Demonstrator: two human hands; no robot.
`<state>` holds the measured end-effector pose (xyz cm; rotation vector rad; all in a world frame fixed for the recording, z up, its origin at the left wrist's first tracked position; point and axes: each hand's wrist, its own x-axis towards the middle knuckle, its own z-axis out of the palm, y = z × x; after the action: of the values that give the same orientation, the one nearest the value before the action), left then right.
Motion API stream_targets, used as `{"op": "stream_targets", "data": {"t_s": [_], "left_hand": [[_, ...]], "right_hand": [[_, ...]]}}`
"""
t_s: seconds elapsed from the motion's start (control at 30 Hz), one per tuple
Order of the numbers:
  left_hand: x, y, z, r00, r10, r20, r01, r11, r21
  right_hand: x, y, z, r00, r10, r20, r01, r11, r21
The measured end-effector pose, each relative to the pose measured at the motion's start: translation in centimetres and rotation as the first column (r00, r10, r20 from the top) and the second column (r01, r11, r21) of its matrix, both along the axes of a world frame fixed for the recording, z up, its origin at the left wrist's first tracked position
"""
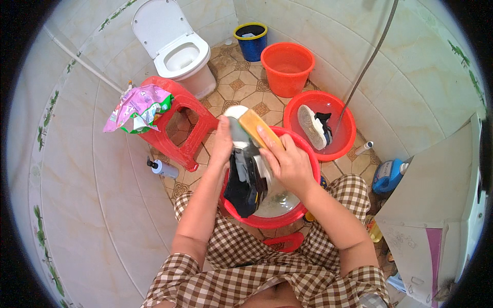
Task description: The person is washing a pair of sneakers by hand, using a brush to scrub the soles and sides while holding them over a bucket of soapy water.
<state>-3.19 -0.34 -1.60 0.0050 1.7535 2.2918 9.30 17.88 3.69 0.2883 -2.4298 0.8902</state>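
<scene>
My left hand [222, 143] grips the toe end of a black, grey and white sneaker [242, 173], which I hold over a red plastic basin [281, 222] of cloudy water between my knees. In my right hand [287, 159] is a scrubbing brush with a yellowish block [260, 129], pressed against the side of the shoe's toe; its bristles are hidden. A second sneaker [312, 127] lies on its side in another red basin [352, 127] with water, just beyond to the right, where a grey hose [369, 61] reaches in.
A red plastic stool [188, 148] bearing a pink and green plastic packet [140, 106] stands at left, near a pump bottle [165, 169]. Farther back are a white toilet [185, 57], a blue bin [252, 46] and a red bucket [287, 79]. A blue jug [386, 177] and a cabinet [427, 184] stand at right.
</scene>
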Motion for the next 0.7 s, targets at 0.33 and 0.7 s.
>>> {"op": "stream_targets", "data": {"t_s": [0.33,0.7], "left_hand": [[0.9,0.4,2.1,0.991,0.027,0.135,-0.049,0.986,0.157],[0.0,-2.4,3.1,0.977,0.080,0.196,-0.143,0.934,0.328]], "right_hand": [[-0.9,-0.9,0.2,0.998,0.055,0.013,-0.054,0.998,-0.038],[2.2,-0.2,-2.5,0.982,0.181,0.057,-0.180,0.983,-0.024]]}}
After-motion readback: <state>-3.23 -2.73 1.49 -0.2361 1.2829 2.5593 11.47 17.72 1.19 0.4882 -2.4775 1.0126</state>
